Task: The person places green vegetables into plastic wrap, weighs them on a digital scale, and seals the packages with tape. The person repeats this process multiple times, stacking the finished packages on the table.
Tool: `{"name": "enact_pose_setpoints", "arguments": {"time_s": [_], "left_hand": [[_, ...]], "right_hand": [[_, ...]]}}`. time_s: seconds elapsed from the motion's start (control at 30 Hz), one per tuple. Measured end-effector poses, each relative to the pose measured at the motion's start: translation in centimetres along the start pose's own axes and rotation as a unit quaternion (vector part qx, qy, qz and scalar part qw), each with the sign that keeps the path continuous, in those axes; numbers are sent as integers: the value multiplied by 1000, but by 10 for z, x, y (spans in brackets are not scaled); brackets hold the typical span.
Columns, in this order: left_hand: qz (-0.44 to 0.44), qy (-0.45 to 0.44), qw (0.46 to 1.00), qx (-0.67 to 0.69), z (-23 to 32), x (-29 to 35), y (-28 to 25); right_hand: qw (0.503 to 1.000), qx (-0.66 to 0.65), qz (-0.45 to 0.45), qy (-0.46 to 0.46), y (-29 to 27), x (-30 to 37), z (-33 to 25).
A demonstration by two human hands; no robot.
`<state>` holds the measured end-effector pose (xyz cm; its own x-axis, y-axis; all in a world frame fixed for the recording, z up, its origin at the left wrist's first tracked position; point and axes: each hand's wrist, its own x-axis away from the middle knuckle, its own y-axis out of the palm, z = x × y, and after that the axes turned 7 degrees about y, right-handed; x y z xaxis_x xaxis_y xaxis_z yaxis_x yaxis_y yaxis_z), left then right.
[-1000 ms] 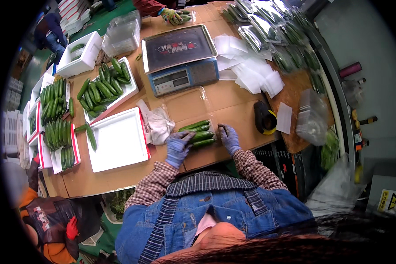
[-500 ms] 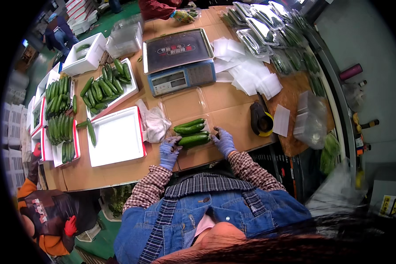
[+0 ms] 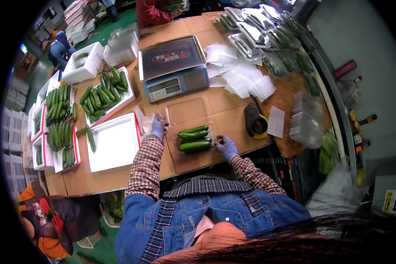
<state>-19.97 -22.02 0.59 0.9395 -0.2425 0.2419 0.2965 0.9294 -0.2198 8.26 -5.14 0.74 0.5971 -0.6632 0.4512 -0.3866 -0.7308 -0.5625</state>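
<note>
in the head view, the cucumbers (image 3: 193,135) lay side by side in a clear tray (image 3: 211,132), on the table (image 3: 229,110) right in front of the person. their long axes ran mostly from left to right, almost parallel to each other, and the right ends pointed slightly away from the person. the lid (image 3: 187,109) of the tray was open and lay flat on its far side.

the right hand (image 3: 227,148), in a bluish glove, was at the right end of the tray. its fingers were bent, with the tips close to the edge; i could not tell if they pinched it. the left hand (image 3: 158,125) was at the cloth (image 3: 141,121), to the left of the lid and apart from the cucumbers. its fingers pointed away from the person, but i could not tell if they gripped the cloth.

a white box (image 3: 114,143) with a red edge stood left of the cloth. beyond the lid stood the scale (image 3: 171,83), with white sheets (image 3: 240,72) at its right. the black and yellow tape cutter (image 3: 251,121) lay to the right of the lid.
</note>
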Motion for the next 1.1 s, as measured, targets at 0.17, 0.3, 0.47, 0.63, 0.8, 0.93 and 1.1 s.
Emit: {"name": "enact_pose_setpoints", "arguments": {"time_s": [0.17, 0.3, 0.47, 0.63, 0.8, 0.93, 1.1], "left_hand": [[-148, 51, 962, 223, -27, 22, -27], [-167, 160, 972, -26, -82, 103, -29], [-36, 73, 990, -113, -97, 158, -24], [26, 54, 998, -32, -109, 171, -15], [-77, -32, 966, 247, -77, 155, -25], [-29, 1, 961, 276, -60, 140, -18], [-97, -176, 914, 351, -61, 125, -28]], "right_hand": [[997, -67, -47, -1, 2, -10, 28], [955, -205, -203, 74, -7, -22, 58], [908, -316, -263, 79, -7, -3, 51], [896, -375, -210, 109, 8, -5, 44], [848, -460, -246, 91, -3, -3, 18], [793, -533, -278, 98, -6, -19, 9], [854, -465, -216, 83, 2, -28, 12]]}}
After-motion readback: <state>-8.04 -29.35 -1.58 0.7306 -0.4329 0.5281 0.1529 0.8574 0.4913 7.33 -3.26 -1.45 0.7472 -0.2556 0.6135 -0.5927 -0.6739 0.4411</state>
